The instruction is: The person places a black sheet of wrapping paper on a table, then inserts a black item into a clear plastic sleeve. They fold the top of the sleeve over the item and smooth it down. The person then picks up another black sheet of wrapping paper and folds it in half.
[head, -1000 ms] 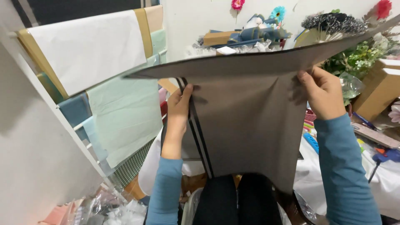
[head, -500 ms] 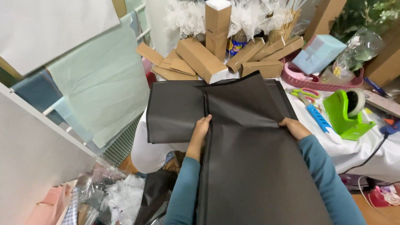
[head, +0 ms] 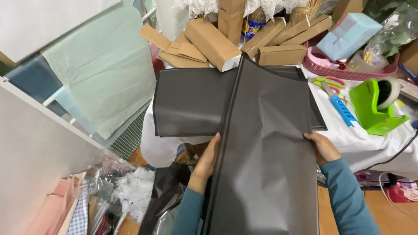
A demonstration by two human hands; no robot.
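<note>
over the table edge, my left hand (head: 208,160) and right hand (head: 321,147) pinch opposite edges of the dark paper sheet (head: 265,143) stretched between my fingers.

brown cartons: long cardboard boxes (head: 213,41) heaped just behind the grey sheet (head: 265,143)
pale blue box: (head: 350,35) tilted, behind the sheet's far right corner, beside the cartons

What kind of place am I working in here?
Probably a florist's or gift-wrapping workbench: sheets of wrapping paper hang on a rack, a green tape dispenser and scissors lie on the table, and both hands spread a dark wrapping sheet.
</note>
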